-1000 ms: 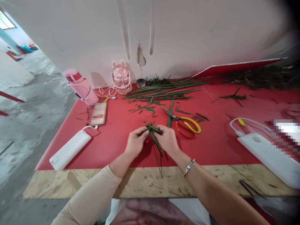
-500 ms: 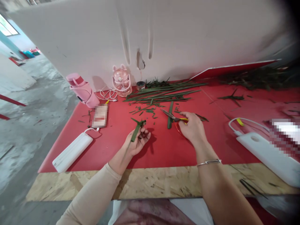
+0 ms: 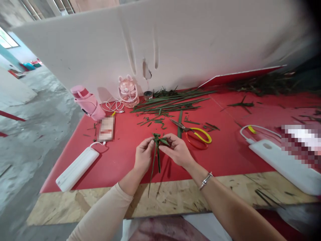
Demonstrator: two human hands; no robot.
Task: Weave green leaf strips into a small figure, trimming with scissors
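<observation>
Hands: left hand (image 3: 143, 154) pinches green leaf piece (image 3: 156, 140); right hand (image 3: 178, 150) touches it, if gripping I cannot tell | Leaf piece: left of the scissors (image 3: 187, 129), between 2 hands, long axis toward the person | Nearer scissors: right hand

Your left hand (image 3: 144, 154) sits near mid-frame, thumb drawn in against its curled fingers. Your right hand (image 3: 179, 150) faces it, just apart, thumb stretched leftward below bent fingers. Your sleeved left forearm (image 3: 105, 209) rises from the lower left; your bare right forearm (image 3: 233, 204) slants from the lower right.
</observation>
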